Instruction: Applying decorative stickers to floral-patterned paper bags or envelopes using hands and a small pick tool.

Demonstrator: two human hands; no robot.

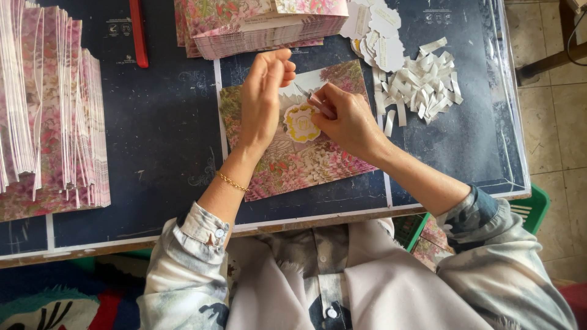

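Floral card under both hands

Floral card [293,165] lies flat on dark mat [159,134], long axis tilted slightly off table's front edge. Round yellow sticker [301,122] sits mid-card between hands. Right hand [345,119] pinches a small strip; left hand [263,101] hovers, fingers loosely curled, grasping nothing. Card stacks [55,116] left, peeled strips [422,85] right; bare mat between.

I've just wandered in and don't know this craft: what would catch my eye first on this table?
At the centre, the left hand and right hand work together over a flowery printed card bearing a yellow scalloped sticker. To the right lies a heap of white paper strips. On the far left stands a tall stack of floral cards, with another stack at the top edge.
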